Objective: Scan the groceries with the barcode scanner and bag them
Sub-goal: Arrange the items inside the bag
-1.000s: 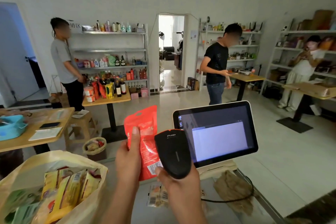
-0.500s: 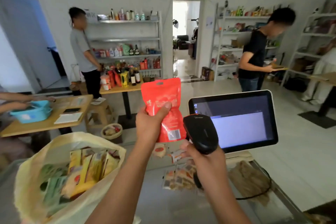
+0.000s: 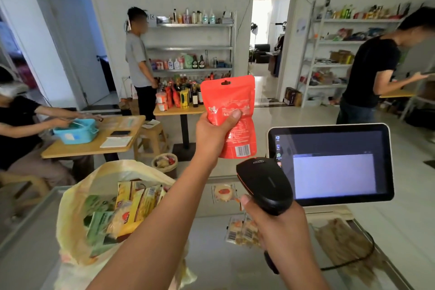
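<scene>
Hands first, from the head camera, the only view on offer: the left hand (image 3: 213, 128) is clamped round the middle of a red snack pouch (image 3: 231, 113), thumb pressed across its face, holding it upright and raised so the barcode label (image 3: 242, 150) at its lower corner faces back toward the person. The right hand (image 3: 274, 221) has its fingers wrapped tight on the grip of a black barcode scanner (image 3: 263, 183), nose tipped up just below that label, apart from it, presumably to catch the code. I would judge the scan is in hand but not confirmed; the register screen (image 3: 332, 167) behind shows only a pale blank window, and any entry there is too faint to tell. To the left an open yellow plastic bag (image 3: 70, 198) stands on the grey counter (image 3: 211, 263), already holding yellow and green packets, mouth gaping for the next drop. Small sealed snack packets (image 3: 240, 231) lie near the scanner's cable, apparently waiting their turn.
</scene>
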The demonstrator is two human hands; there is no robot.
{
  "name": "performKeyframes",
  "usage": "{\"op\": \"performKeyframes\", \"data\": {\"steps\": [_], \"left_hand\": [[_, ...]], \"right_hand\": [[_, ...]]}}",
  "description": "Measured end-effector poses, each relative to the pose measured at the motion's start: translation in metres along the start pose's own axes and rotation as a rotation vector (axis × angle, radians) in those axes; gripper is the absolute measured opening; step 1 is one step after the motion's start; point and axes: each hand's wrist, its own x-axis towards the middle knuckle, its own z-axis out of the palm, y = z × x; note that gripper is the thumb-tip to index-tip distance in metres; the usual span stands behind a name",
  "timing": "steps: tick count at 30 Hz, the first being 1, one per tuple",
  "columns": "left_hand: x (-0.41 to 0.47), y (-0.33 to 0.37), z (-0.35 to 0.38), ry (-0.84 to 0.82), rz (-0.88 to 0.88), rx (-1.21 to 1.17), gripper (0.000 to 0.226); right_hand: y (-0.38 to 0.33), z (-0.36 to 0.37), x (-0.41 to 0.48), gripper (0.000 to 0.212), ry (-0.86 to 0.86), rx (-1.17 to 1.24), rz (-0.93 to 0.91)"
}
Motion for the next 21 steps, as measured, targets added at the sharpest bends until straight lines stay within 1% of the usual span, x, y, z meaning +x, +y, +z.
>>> {"op": "performKeyframes", "data": {"steps": [3, 5, 9, 13, 16, 21], "left_hand": [[0.0, 0.002, 0.001, -0.006, 0.012, -0.003, 0.042], [0.0, 0.001, 0.001, -0.007, 0.014, 0.0, 0.038], [0.0, 0.001, 0.003, -0.006, 0.015, 0.01, 0.038], [0.002, 0.001, 0.003, -0.006, 0.02, 0.004, 0.045], [0.002, 0.002, 0.003, -0.009, 0.022, 0.0, 0.036], [0.004, 0.002, 0.004, -0.01, 0.021, -0.01, 0.035]], "right_hand": [[0.001, -0.001, 0.0, 0.02, 0.009, -0.014, 0.012], [0.0, -0.002, -0.002, 0.02, 0.012, -0.018, 0.006], [-0.004, -0.005, -0.005, 0.018, 0.008, -0.028, -0.017], [-0.004, -0.008, -0.007, 0.018, -0.015, -0.042, -0.012], [-0.003, -0.009, -0.006, 0.017, -0.024, -0.037, -0.006], [-0.004, -0.011, -0.006, 0.019, -0.035, -0.015, -0.007]]}}
